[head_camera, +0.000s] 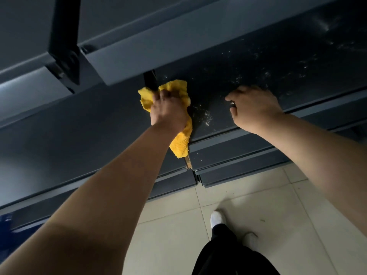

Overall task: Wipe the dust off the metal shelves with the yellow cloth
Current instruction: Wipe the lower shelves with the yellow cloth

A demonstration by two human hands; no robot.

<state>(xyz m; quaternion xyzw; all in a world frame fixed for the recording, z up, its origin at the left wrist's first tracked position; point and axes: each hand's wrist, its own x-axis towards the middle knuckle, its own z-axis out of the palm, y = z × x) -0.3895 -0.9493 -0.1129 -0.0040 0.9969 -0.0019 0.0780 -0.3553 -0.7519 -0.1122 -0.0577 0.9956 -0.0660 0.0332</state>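
Dim overall. Dark grey metal shelves [258, 56] near black; white dust specks [206, 118] catch faint light. Pale beige floor tiles [248, 195] brightest, btm right. Soft glare on shelf lip, far left. Wide-angle bend at edges; btm-left corner blurry.

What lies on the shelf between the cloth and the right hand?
Only white dust specks on the dark shelf, between the cloth and the right hand, in the head view.
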